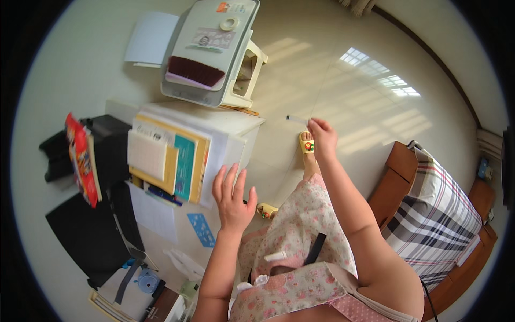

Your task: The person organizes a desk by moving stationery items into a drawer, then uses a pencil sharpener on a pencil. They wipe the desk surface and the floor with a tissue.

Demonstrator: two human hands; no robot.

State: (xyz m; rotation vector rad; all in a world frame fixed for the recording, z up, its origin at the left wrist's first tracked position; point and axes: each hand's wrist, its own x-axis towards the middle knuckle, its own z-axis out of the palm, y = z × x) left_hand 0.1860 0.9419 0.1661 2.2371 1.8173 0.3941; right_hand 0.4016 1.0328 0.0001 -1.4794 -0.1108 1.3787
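Note:
My right hand [324, 136] pinches a slim pen-like stick [297, 119] with a dark tip, held out over the tiled floor. Its exact kind cannot be told. My left hand [233, 197] has its fingers spread and holds nothing; it hovers by the edge of a white table [231, 151]. Left of it on the table lies a stack of books and papers [185, 165], with a small white notebook [148, 155] on top. Several pens [163, 196] lie beside the stack, and a blue patterned card [201, 229] rests near my left wrist.
Beyond the table, a plastic stool [253, 76] bears a grey tray [193, 94] with a brush head [195, 72] and a tape roll [229, 24]. A red snack packet [82, 161] stands at left. A wooden seat with a plaid cover [434, 217] is at right.

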